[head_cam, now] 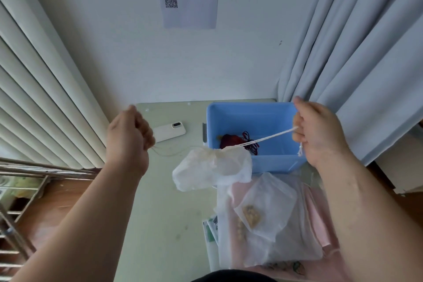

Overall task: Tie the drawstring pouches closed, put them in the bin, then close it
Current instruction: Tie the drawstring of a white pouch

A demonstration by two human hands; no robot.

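Pouch (212,170) between left grip (129,135), right grip (318,130)

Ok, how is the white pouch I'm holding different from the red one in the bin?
The white pouch hangs in the air from its drawstring, pulled between the left hand and right hand; the red pouch lies inside the blue bin. The white pouch is pale and sheer, the red pouch dark. Both are drawstring pouches.

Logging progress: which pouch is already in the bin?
The dark red pouch, lying inside the bin. The white pouch hangs on strings held by the left hand and right hand; the sheer pouch lies outside, on the table.
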